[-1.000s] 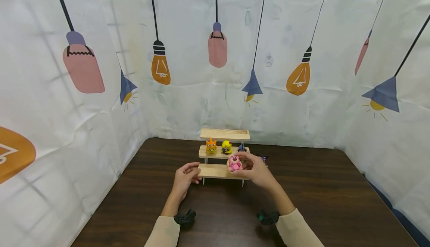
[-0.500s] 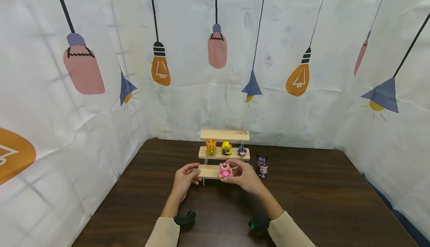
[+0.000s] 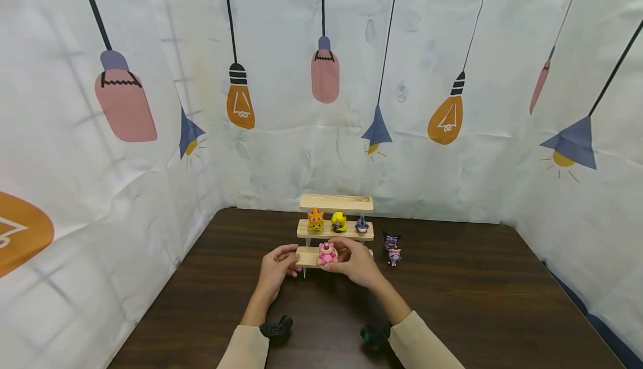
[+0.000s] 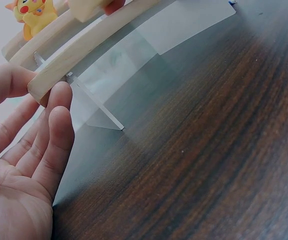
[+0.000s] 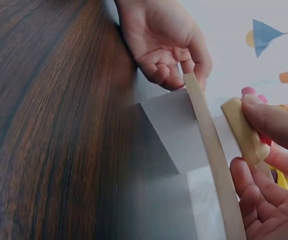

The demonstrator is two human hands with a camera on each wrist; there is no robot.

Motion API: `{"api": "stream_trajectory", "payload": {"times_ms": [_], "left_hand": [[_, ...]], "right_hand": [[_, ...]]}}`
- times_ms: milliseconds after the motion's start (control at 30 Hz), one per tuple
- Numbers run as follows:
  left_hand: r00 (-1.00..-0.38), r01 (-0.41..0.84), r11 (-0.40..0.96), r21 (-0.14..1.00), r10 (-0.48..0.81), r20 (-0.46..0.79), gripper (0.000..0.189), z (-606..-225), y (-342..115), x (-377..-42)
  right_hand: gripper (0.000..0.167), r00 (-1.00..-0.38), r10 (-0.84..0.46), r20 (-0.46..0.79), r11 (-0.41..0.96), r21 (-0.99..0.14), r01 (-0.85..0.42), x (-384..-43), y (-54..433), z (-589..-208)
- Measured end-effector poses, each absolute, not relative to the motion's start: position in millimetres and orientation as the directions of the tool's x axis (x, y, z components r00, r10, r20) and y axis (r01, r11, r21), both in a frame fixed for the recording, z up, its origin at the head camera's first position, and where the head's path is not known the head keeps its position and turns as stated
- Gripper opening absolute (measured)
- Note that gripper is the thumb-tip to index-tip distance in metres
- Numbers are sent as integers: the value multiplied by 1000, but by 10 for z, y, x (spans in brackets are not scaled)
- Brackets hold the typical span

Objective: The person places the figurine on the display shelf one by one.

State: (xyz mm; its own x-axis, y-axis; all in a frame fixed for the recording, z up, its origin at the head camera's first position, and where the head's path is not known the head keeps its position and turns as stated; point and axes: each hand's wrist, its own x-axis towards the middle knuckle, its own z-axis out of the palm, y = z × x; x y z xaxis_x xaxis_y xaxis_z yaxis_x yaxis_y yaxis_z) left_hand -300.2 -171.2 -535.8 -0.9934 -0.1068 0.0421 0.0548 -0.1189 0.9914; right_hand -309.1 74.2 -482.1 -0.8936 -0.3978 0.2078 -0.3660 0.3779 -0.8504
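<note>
A pink bear figurine (image 3: 327, 253) is pinched between the thumb and fingers of my right hand (image 3: 358, 264), over the left half of the lowest shelf of a three-step wooden display stand (image 3: 306, 256). In the right wrist view its cream base (image 5: 240, 131) shows close above the shelf board (image 5: 213, 150). My left hand (image 3: 275, 268) grips the left end of that same shelf; in the left wrist view the thumb lies at the board's end (image 4: 49, 82) and fingertips sit under it. Clear legs (image 4: 101, 107) hold the board up.
On the middle shelf stand an orange-and-yellow figurine (image 3: 316, 220), a yellow-haired one (image 3: 339, 222) and a blue-grey one (image 3: 361, 224). The top shelf (image 3: 334, 202) rises behind. Two small purple-and-pink figurines, one dark-eared (image 3: 390, 241) and one paler (image 3: 394, 257), are on the dark table (image 3: 472, 296) right of the stand.
My right hand has carried the pink bear figurine leftward along the lowest shelf, uncovering the two figurines on the table at right. My left hand has stayed at the shelf's end.
</note>
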Motion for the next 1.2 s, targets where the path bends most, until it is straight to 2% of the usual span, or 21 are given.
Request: {"api": "stream_trajectory", "payload": {"times_ms": [367,1200], "left_hand": [[-992,55,-118,991,-118,41,31,-5362,-1699,-3003],[-992,60,-132,989,-117,44,31,-5356,-1705,-3002]], "right_hand": [[59,-904,-373,209,459,-805,-376,-3122,608,-4821],[58,-919,-297,260,535,-752,-385,-3062,438,-4826]]}}
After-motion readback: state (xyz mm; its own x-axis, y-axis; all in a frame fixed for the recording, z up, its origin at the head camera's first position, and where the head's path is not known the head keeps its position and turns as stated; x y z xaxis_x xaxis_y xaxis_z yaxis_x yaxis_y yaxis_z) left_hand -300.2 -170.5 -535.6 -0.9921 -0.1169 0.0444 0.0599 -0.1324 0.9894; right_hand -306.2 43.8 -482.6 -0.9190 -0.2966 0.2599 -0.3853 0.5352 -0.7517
